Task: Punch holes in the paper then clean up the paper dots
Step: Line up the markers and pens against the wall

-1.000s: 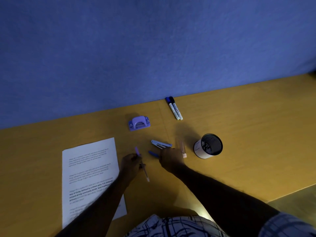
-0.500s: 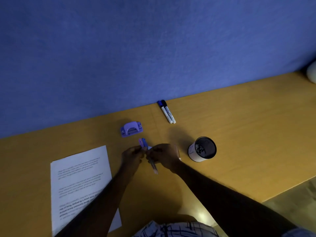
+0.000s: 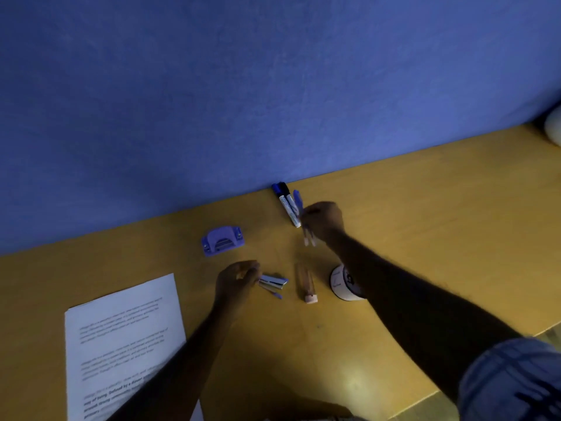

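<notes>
A printed white paper [image 3: 121,338] lies at the near left of the wooden desk [image 3: 425,226]. The purple hole punch [image 3: 222,240] stands further back, near the blue wall. My right hand [image 3: 323,221] holds two pens [image 3: 303,220] upright-tilted beside two markers [image 3: 287,205] at the wall. My left hand [image 3: 238,279] rests on the desk with its fingertips pinching the end of a silver stapler [image 3: 273,281]; a small blue pen [image 3: 274,294] lies just under it. No paper dots are visible.
A clear glue-stick-like tube [image 3: 308,284] lies right of the stapler. A white cup [image 3: 341,284] stands partly hidden behind my right forearm. A pale rounded object [image 3: 553,126] sits at the far right. The desk's front edge runs at lower right.
My right hand has carried the pens from the desk's middle back and right to the markers. My left hand has let go of the pen and moved onto the stapler.
</notes>
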Tool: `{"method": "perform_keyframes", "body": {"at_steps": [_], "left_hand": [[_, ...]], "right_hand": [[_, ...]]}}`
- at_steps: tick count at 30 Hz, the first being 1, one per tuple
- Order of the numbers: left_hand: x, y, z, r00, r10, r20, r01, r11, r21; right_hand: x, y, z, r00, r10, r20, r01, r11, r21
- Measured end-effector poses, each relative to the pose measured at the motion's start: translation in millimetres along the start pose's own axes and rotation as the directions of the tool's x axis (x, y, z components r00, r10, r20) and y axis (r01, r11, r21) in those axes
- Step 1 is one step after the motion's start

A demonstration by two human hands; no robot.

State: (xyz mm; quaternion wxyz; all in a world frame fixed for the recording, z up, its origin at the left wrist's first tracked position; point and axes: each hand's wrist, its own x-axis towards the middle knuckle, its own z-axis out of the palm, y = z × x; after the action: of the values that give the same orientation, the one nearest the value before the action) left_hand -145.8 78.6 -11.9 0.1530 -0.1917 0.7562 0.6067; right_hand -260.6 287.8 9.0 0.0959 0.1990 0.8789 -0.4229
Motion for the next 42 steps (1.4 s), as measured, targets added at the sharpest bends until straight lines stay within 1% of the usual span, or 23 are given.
{"method": "perform_keyframes", "body": {"at_steps": [2,4,8,13,15,20,23,26,31,35,37,39,42], "left_hand": [[-1,-10,-3,1.000,-0.022,0.002,0.022,0.999,-0.048],[-3,-17,-6,1.000,-0.026,0.001,0.026,0.997,-0.076],[-4,-30,-9,0.999,-0.043,0.011,0.044,0.998,-0.044],[1,-37,-12,0.999,-0.046,0.002,0.046,0.999,-0.011],[3,-37,-12,0.999,-0.052,0.011,0.052,0.998,-0.020],[4,-39,-11,0.998,-0.057,0.021,0.057,0.998,-0.010],[3,-41,-12,0.998,-0.056,0.018,0.055,0.998,0.007],[2,-42,-15,0.998,-0.053,0.032,0.052,0.998,0.028],[2,-45,-18,0.997,-0.071,0.033,0.070,0.998,0.005],[-1,-44,-17,0.997,-0.077,0.031,0.076,0.997,0.019],[-1,-45,-18,0.996,-0.082,0.037,0.081,0.996,0.025],[-4,-45,-19,0.995,-0.089,0.042,0.088,0.996,0.024],[-9,-45,-22,0.995,-0.086,0.048,0.084,0.996,0.038]], "right_hand": [[29,-4,-4,0.999,0.027,-0.047,-0.029,0.999,-0.041],[49,-7,-4,0.998,0.034,-0.047,-0.037,0.996,-0.076],[77,-6,7,0.998,0.041,-0.051,-0.050,0.981,-0.186],[85,-8,14,0.999,0.026,-0.018,-0.030,0.975,-0.221],[86,-7,11,0.999,0.028,-0.028,-0.033,0.976,-0.214],[90,-3,10,0.991,0.119,-0.062,-0.129,0.968,-0.215],[90,-3,12,0.989,0.136,-0.050,-0.144,0.959,-0.246],[91,-4,17,0.991,0.126,-0.051,-0.134,0.958,-0.253],[88,-4,14,0.990,0.085,-0.109,-0.114,0.949,-0.294],[72,-7,11,0.992,-0.049,-0.113,0.005,0.934,-0.358],[58,-11,14,0.988,-0.131,-0.079,0.090,0.914,-0.396],[40,-13,19,0.972,-0.236,0.012,0.218,0.875,-0.432],[6,-14,31,0.917,-0.323,0.234,0.397,0.779,-0.485]]}}
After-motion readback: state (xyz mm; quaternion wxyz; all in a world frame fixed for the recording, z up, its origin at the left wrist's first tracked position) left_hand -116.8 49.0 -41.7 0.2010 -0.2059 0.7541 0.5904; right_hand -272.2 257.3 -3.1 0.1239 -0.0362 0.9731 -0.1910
